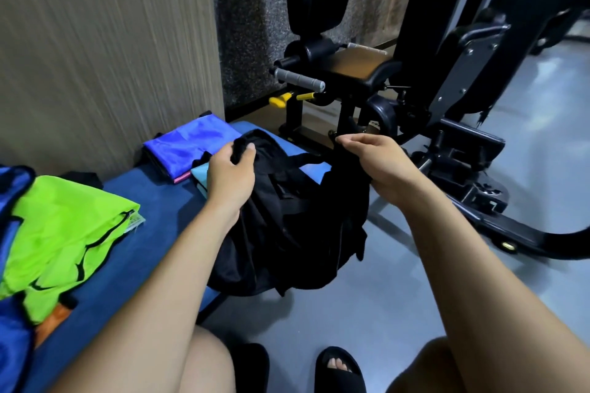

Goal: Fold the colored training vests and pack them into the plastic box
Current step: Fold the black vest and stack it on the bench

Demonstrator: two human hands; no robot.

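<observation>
Black vest (287,226) at frame centre, draped off the blue mat (134,201), pinched at its top corners by left hand (231,172) and right hand (376,163), fingers curled; spreading step, probably; next: stretch flat, fold; box unseen.

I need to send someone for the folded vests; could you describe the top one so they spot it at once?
Follow the blue mat to its far end by the wood-grain wall. The folded blue-violet vest tops a small stack there, unlike the unfolded green vest nearer.

Left hand (230,175), right hand (376,163) grip black vest (287,233) over blue mat (134,233).
</observation>
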